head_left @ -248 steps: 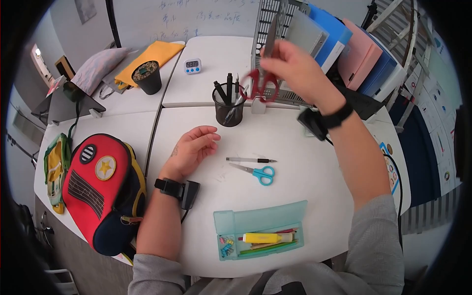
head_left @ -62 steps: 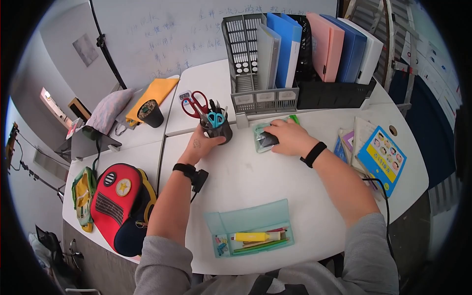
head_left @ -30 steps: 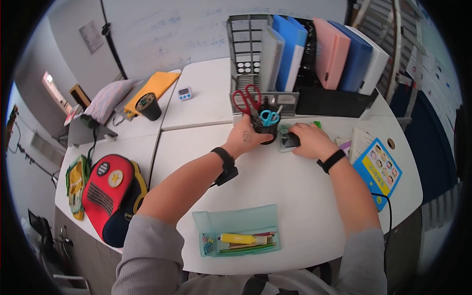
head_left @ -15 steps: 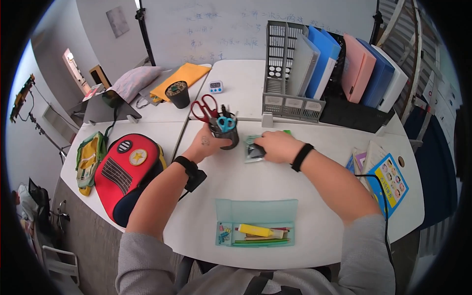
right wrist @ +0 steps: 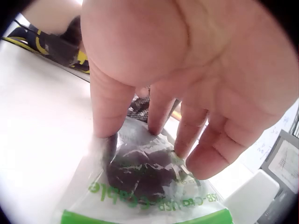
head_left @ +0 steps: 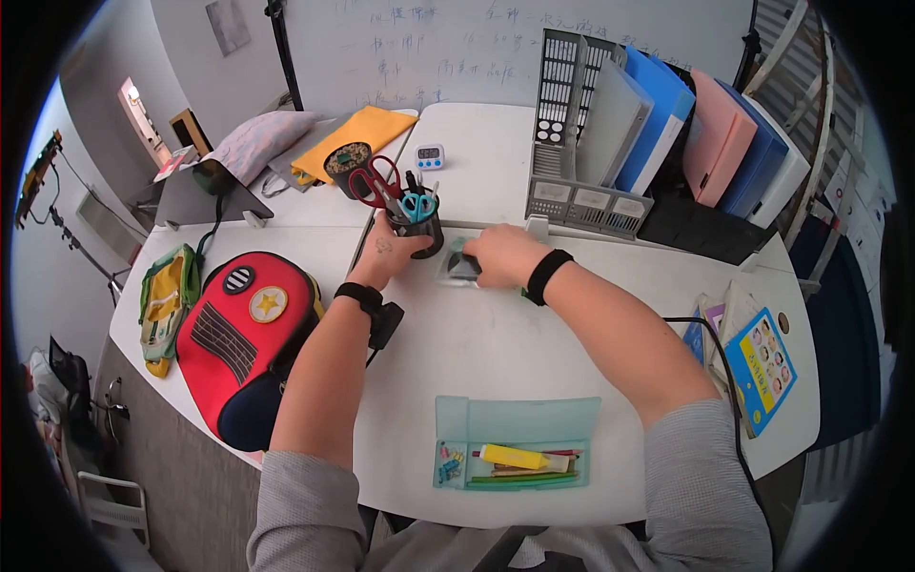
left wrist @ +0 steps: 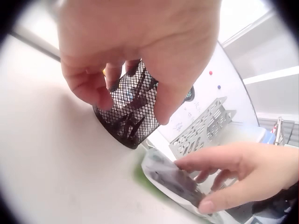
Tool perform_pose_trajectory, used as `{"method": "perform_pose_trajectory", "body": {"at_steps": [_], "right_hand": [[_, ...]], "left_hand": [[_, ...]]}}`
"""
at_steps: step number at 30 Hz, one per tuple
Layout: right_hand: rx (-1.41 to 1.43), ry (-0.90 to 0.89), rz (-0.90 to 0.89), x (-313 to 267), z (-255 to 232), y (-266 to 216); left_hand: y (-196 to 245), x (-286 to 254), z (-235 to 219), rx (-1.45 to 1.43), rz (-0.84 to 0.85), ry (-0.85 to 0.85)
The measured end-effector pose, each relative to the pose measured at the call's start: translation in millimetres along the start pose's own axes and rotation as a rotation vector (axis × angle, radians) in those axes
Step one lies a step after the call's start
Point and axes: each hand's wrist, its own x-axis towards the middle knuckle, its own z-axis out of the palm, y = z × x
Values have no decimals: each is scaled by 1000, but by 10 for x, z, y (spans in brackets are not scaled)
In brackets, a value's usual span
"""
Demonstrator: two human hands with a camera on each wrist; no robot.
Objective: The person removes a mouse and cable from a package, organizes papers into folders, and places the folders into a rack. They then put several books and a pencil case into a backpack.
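Observation:
My left hand [head_left: 384, 255] grips the side of a black mesh pen cup [head_left: 426, 236], thumb and fingers curled round it. Red-handled scissors [head_left: 378, 198], teal-handled scissors [head_left: 414, 210] and several pens stand in the cup. Just right of it, my right hand [head_left: 510, 255] holds a clear plastic bag [right wrist: 140, 175] from above, thumb and fingers around its sides. A dark coiled cable shows through the plastic, which bears green "USB-C Cable" print. The bag lies flat on the table, close beside the cup.
Near the front edge lies an open teal pencil case [head_left: 534, 415] with a yellow highlighter and pencils. A red backpack [head_left: 250, 334] is at left, books [head_left: 762, 367] at right. Behind stand a file rack [head_left: 591, 205] with folders, a timer [head_left: 430, 157] and a potted plant [head_left: 345, 164].
Earlier, my right hand held the red scissors aloft while a pen and the teal scissors lay on the table. Over the last second, both hands slid the cup and bag left.

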Motion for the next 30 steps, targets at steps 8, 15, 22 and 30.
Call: {"method": "perform_pose_trajectory", "body": {"at_steps": [8,15,22,30], "right_hand": [[76,107,-221,78,295,-425],[238,140,32,-442,-429,-84],[32,551,-91,-146,-105,212],[37,576,23,50,19,219]], "left_hand": [[409,-95,131,111,-114,-132],[454,-177,156,454,85,-213],[607,-995,72,926,422,-589],[257,-791,-264,783,438,-502]]}}
